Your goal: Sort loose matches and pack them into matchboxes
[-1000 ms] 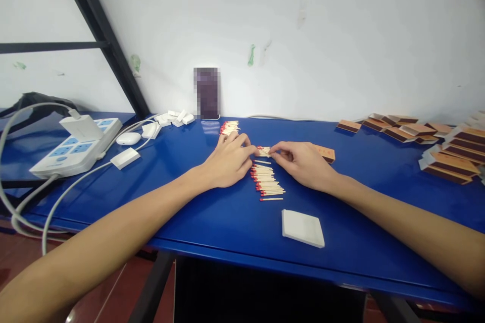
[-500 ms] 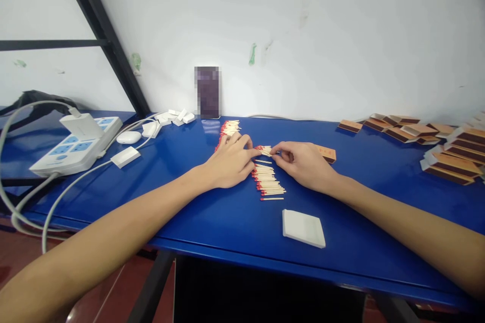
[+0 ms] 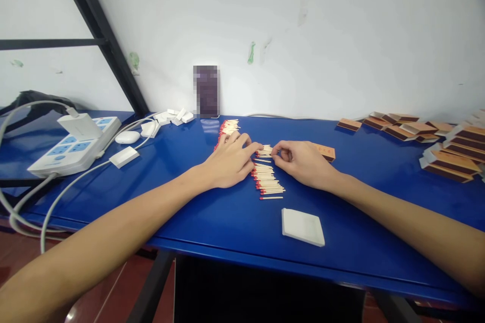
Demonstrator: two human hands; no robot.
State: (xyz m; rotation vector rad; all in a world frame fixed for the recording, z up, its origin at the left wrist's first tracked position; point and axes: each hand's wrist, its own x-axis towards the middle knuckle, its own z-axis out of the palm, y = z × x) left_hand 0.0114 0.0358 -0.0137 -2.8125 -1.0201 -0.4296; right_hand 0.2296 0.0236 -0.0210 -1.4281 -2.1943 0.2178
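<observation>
— Red-tipped matches: where is the small bundle (image 3: 265, 150) located, and how is it held?

— It is held just above the blue table (image 3: 212, 217), between the two hands. The left hand (image 3: 229, 161) is laid palm down, with thumb and forefinger closed on the bundle's left end. The right hand (image 3: 303, 162) is pinched on the other end with thumb and forefinger, and its remaining fingers are curled in.

— Which step is judged to be in hand?

— Squaring of the bundle is indicated, since the sticks are pressed from both ends. A row (image 3: 267, 181) of matches is laid just below it, nearer the body, heads to the left.

— What is called for by the next move?

— An even pinch is required, so that no stick is dropped or crossed, and the heads are to be kept at one end. A white tray (image 3: 303, 227) is placed near the front edge, apart from the row. A sleeve (image 3: 325, 152) is seen just behind the right hand. Either could be reached by a short move.
</observation>
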